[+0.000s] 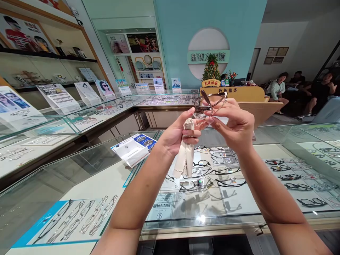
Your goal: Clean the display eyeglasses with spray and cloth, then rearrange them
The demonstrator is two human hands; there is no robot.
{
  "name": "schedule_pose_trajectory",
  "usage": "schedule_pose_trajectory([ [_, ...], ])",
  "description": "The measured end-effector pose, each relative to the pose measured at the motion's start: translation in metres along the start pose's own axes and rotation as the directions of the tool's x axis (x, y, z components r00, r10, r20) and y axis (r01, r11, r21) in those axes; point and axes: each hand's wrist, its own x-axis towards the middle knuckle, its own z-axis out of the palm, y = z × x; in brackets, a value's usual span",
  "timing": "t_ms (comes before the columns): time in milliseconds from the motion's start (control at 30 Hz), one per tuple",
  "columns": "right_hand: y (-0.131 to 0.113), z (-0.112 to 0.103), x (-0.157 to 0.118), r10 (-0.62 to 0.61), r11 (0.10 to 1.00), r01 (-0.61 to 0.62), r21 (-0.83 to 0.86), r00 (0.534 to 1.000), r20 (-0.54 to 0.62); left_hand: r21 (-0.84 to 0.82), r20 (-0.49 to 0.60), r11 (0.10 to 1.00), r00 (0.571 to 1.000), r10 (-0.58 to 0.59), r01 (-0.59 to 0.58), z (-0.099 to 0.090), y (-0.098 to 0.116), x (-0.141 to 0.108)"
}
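A pair of dark-framed glasses (199, 102) is held up above the glass counter, between both hands. My left hand (179, 132) has its fingers closed round a cream cloth (184, 159) that hangs down, and its thumb and fingertips are at the lower side of the glasses. My right hand (235, 122) pinches the glasses from the right, with thumb and fingers near the lens and temple. Which part each fingertip touches is too small to tell.
Below the hands, a glass display counter (212, 221) holds rows of glasses (230, 181). A folded white card (132, 150) stands at its left. More showcases (106, 109) run along the left and back. Several people sit at the far right, beyond a wooden reception desk (231, 95).
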Motion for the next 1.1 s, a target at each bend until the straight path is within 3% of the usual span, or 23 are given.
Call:
schedule_pose_trajectory([
  [167, -0.001, 0.002, -0.001, -0.032, 0.997, 0.031, -0.073, 0.999, -0.02, 0.01, -0.062, 1.0, 0.998, -0.025, 0.026, 0.004, 0.0, -0.001],
  [300, -0.003, 0.002, -0.001, -0.055, 0.995, 0.049, -0.09, 0.996, -0.071, 0.234, -0.134, 0.972, 0.991, 0.028, 0.004, 0.006, -0.001, 0.001],
  [367, -0.003, 0.0, 0.0, -0.035, 0.995, 0.027, -0.095, 0.996, -0.084, 0.378, -0.197, 0.924, 0.969, 0.146, -0.063, 0.002, 0.001, 0.002],
  [433, -0.002, -0.002, 0.0, 0.007, 0.994, -0.015, -0.11, 0.997, -0.078, 0.512, -0.268, 0.844, 0.904, 0.335, -0.161, -0.004, 0.006, 0.002],
  [500, -0.001, -0.004, 0.001, 0.056, 0.991, -0.061, -0.121, 0.997, -0.051, 0.605, -0.319, 0.761, 0.804, 0.502, -0.235, -0.009, 0.015, -0.002],
  [600, 0.002, -0.004, 0.001, 0.136, 0.982, -0.132, -0.137, 0.99, 0.022, 0.636, -0.366, 0.714, 0.701, 0.612, -0.292, -0.01, 0.031, -0.013],
  [733, 0.011, 0.0, -0.001, 0.19, 0.97, -0.159, -0.182, 0.968, 0.165, 0.688, -0.355, 0.649, 0.629, 0.691, -0.325, 0.001, 0.044, -0.027],
  [833, 0.016, 0.003, -0.003, 0.175, 0.974, -0.125, -0.191, 0.946, 0.273, 0.775, -0.268, 0.528, 0.575, 0.773, -0.348, 0.006, 0.045, -0.036],
  [933, 0.019, 0.003, -0.005, 0.179, 0.97, -0.096, -0.224, 0.906, 0.385, 0.907, -0.156, 0.333, 0.529, 0.834, -0.257, 0.003, 0.045, -0.045],
  [1033, 0.021, 0.005, -0.008, 0.224, 0.955, -0.095, -0.279, 0.851, 0.475, 0.996, -0.075, 0.09, 0.516, 0.853, -0.003, 0.001, 0.048, -0.057],
  [1100, 0.024, 0.01, -0.014, 0.273, 0.942, -0.106, -0.318, 0.794, 0.543, 0.984, -0.072, -0.024, 0.524, 0.849, 0.174, 0.003, 0.049, -0.065],
])
